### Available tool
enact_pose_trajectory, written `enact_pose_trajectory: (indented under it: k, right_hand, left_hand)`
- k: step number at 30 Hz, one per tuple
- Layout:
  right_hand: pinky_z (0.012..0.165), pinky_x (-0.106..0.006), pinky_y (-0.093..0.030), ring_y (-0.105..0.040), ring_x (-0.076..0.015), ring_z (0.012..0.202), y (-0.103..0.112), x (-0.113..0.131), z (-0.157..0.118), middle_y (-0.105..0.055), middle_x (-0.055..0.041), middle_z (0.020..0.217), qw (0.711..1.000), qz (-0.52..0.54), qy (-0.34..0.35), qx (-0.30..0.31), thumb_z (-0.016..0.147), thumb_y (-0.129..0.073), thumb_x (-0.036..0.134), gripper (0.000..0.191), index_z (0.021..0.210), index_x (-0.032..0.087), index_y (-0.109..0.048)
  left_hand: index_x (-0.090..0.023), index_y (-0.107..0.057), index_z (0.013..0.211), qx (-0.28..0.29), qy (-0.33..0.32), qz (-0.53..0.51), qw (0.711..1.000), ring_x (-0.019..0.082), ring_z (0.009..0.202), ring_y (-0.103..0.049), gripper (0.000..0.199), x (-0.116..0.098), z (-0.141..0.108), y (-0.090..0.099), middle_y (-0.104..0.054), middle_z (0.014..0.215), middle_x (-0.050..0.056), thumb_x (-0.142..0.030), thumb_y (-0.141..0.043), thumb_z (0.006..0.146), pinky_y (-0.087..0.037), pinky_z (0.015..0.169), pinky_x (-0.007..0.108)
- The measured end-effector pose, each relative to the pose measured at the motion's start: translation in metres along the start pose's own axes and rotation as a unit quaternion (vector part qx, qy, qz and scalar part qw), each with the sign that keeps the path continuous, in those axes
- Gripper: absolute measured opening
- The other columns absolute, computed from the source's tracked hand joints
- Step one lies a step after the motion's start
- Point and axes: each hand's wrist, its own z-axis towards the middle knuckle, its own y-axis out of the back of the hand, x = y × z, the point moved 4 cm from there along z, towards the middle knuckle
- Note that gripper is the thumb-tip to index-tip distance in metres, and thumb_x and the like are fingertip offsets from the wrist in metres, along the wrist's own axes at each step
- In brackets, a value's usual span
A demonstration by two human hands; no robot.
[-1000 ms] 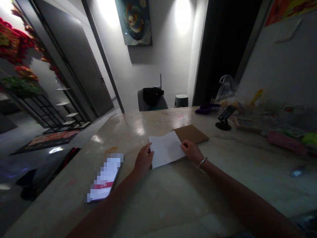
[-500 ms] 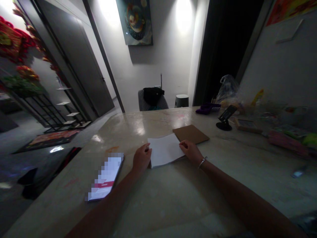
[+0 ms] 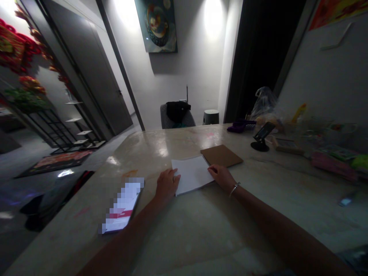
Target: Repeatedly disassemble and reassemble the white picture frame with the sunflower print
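White paper [image 3: 192,176], a sheet or thin stack, lies on the table in front of me. My left hand [image 3: 166,184] is at its left edge, fingers bent, with thumb and fingertips closed over the margin. At the opposite edge my right hand [image 3: 221,177] pinches the paper between thumb and curled fingers; a metal bangle is on that wrist. Just beyond the right hand rests a flat brown board or cover [image 3: 222,155], its near corner close to the paper. What lies under the paper is hidden.
A phone with a lit screen [image 3: 123,207] lies beside my left forearm. To the right stand a black phone stand [image 3: 261,137], a purple item [image 3: 241,125], a wooden frame [image 3: 287,146] and assorted clutter. A chair [image 3: 165,115] is past the table's far edge.
My left hand has shifted slightly right and further over the paper's edge. The paper's top edge looks a little flatter. My right hand has barely moved.
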Motion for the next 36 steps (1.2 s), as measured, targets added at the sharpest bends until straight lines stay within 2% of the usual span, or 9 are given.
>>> enact_pose_trajectory:
  k: [7,15,23,36]
  right_hand:
    - [0.069,-0.025,-0.041,-0.061,-0.0168,0.074,0.001,0.007,-0.004,-0.068,-0.008,0.082,0.998,-0.058,0.025,0.008,0.082,-0.045,0.023,0.022,0.083,0.015,-0.065]
    - [0.07,-0.024,-0.041,-0.061,-0.0167,0.077,0.002,0.009,-0.004,-0.068,-0.0083,0.085,0.996,-0.086,0.021,0.012,0.082,-0.045,0.022,0.022,0.084,0.014,-0.066]
    - [0.072,-0.023,-0.041,-0.061,-0.0165,0.079,0.001,0.005,-0.002,-0.068,-0.008,0.085,0.998,-0.063,0.02,0.003,0.081,-0.046,0.022,0.022,0.085,0.014,-0.066]
    - [0.072,-0.025,-0.042,-0.061,-0.0175,0.078,0.0,0.003,-0.002,-0.068,-0.0089,0.085,0.998,-0.054,0.017,0.007,0.081,-0.046,0.023,0.023,0.085,0.014,-0.066]
  left_hand:
    - [-0.018,-0.053,0.112,0.038,-0.005,0.028,0.999,0.024,0.114,-0.045,0.036,0.0,-0.001,-0.006,-0.05,0.125,0.011,-0.031,-0.043,0.081,-0.032,0.096,0.038]
    - [-0.015,-0.048,0.118,0.09,-0.004,0.082,0.992,0.023,0.122,-0.037,0.041,-0.001,-0.001,-0.01,-0.036,0.137,0.011,-0.034,-0.036,0.084,-0.027,0.101,0.036]
    - [-0.015,-0.046,0.121,0.121,-0.013,0.117,0.986,0.023,0.122,-0.036,0.043,-0.004,-0.002,-0.004,-0.038,0.136,0.01,-0.036,-0.031,0.087,-0.028,0.1,0.037]
    - [-0.017,-0.049,0.119,0.122,-0.05,0.151,0.98,0.026,0.124,-0.034,0.043,-0.01,-0.001,0.005,-0.045,0.13,0.008,-0.04,-0.033,0.085,-0.028,0.1,0.04]
